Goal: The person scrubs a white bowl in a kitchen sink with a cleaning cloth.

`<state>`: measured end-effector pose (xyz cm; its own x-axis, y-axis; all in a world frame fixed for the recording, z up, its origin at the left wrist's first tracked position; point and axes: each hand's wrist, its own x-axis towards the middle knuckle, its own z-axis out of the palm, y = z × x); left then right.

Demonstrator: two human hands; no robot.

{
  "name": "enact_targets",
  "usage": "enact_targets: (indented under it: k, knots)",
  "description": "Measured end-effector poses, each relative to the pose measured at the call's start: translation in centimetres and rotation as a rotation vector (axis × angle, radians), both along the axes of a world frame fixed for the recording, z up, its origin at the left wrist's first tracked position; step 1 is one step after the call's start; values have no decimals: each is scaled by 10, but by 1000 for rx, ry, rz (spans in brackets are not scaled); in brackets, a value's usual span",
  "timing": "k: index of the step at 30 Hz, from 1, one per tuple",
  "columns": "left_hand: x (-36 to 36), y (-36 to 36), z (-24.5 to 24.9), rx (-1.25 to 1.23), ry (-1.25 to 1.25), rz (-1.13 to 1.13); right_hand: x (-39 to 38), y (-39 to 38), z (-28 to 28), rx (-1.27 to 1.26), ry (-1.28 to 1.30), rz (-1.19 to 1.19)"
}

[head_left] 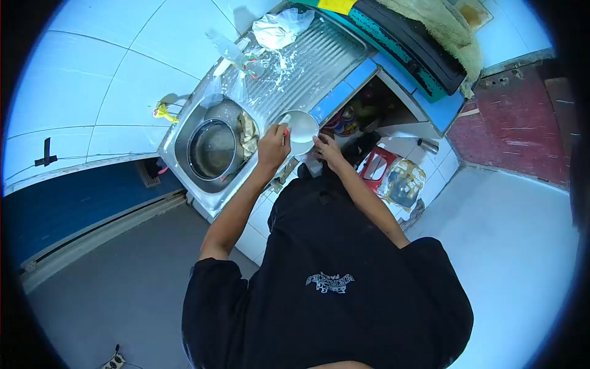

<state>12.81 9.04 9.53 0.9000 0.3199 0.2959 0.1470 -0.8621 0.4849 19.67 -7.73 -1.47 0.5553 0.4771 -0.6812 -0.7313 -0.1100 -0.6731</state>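
A round white bowl (303,130) sits on the front edge of the steel drainboard (319,58). My left hand (272,146) is at the bowl's left rim, closed on a small white and red item (285,125) that I cannot identify. My right hand (327,149) grips the near rim of the bowl from the right. Both forearms reach out from my black shirt (332,289).
Left of the bowl, a metal pot (212,149) sits in the sink basin beside a cloth (248,132). Crumpled plastic bags (275,29) and white spills lie on the drainboard. A yellow item (163,112) hangs on the tiled wall. Containers (393,178) stand under the counter.
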Motion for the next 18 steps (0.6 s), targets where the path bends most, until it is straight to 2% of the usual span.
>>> enact_targets:
  k: [5,8,11,18]
  knots:
    - [12,-6,-11,-32,7,-53,2,0,-5,-4,-8,2]
    - [12,-7,-8,-172,0,-219,1,0,-6,-5,-11,18]
    - [10,-8,1,-280,94,-250,3,-1,-6,-12,-16,37]
    - [2,7,9,-359,146,-268,0,-3,-7,82,24,-35]
